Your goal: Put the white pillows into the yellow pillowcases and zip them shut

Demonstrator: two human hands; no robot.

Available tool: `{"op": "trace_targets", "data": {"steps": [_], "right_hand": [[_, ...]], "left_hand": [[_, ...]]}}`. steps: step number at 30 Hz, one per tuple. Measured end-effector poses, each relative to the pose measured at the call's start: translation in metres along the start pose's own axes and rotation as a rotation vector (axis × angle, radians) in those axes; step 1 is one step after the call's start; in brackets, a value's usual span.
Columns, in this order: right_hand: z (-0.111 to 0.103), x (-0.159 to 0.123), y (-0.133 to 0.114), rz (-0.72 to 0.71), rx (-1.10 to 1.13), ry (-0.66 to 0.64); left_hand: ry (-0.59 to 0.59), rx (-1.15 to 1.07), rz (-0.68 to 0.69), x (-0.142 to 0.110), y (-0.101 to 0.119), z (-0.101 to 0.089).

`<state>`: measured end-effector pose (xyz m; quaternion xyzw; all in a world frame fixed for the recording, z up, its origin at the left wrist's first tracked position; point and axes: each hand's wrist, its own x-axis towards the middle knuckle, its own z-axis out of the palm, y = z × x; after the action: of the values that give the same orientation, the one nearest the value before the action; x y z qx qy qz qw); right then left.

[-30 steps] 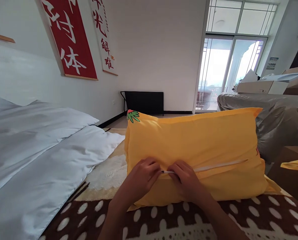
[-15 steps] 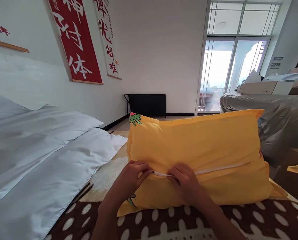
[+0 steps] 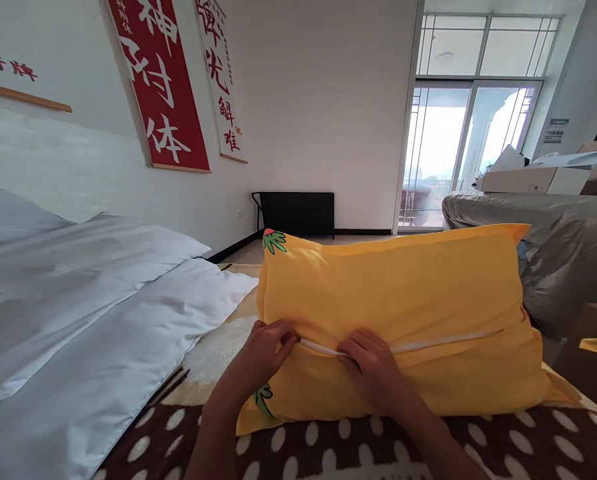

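Observation:
A yellow pillow (image 3: 403, 293) stands on its long edge on a brown blanket with white dots (image 3: 368, 447). A white zipper (image 3: 428, 345) runs along the pillow's lower front. My left hand (image 3: 265, 350) is pinched closed at the zipper's left end, near the pillow's left edge. My right hand (image 3: 373, 367) presses on the fabric over the zipper, fingers closed on it. A green leaf print (image 3: 274, 241) shows at the pillow's top left corner.
White bedding (image 3: 78, 300) lies to the left. A grey covered sofa (image 3: 553, 233) with cardboard boxes (image 3: 523, 179) stands at the right. Red and white banners (image 3: 165, 87) hang on the wall. A black radiator (image 3: 298, 213) and a glass door (image 3: 453, 153) are at the back.
My left hand has moved left along the zipper, from the middle toward the pillow's left edge. My right hand has stayed pressed on the zipper. The closed stretch has grown.

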<state>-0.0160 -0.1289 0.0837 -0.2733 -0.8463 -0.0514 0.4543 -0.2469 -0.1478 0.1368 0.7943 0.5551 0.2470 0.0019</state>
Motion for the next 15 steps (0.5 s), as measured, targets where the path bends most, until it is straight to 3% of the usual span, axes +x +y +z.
{"op": "trace_targets", "data": {"steps": [7,15], "right_hand": [[-0.004,0.002,-0.001,-0.007,-0.008,0.013],[-0.005,0.003,-0.001,-0.004,0.002,0.017]], "left_hand": [[0.024,0.204,-0.003,0.007,0.015,0.014],[-0.039,0.107,0.016,0.004,0.017,0.005]]}}
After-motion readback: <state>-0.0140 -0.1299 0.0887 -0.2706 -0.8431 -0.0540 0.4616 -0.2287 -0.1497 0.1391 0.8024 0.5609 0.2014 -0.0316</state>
